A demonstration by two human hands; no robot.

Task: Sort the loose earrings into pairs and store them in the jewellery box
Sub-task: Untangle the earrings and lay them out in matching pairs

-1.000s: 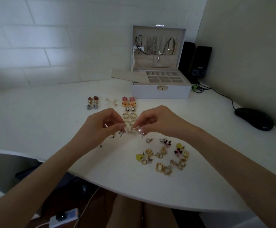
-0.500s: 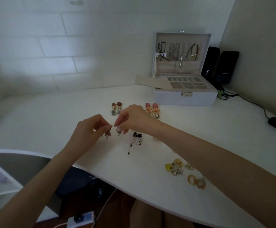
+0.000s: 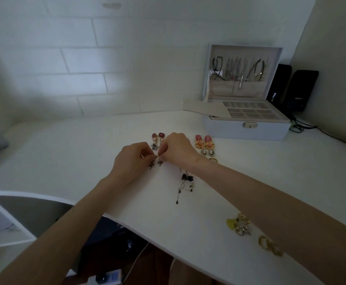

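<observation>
left of the open jewellery box (image 3: 225, 131), a snake earring (image 3: 151, 166) is pinched in the left hand (image 3: 134, 159) and a second small earring (image 3: 159, 162) in the right hand (image 3: 178, 150). were either pinch loosened, one could be dropped and tangled in the black dangling earrings (image 3: 186, 178).

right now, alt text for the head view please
Over a white desk, the left hand pinches a snake-shaped earring and the right hand a small dark earring. Beyond them lie paired earrings, nearer the camera loose gold earrings, and behind an open jewellery box.
</observation>
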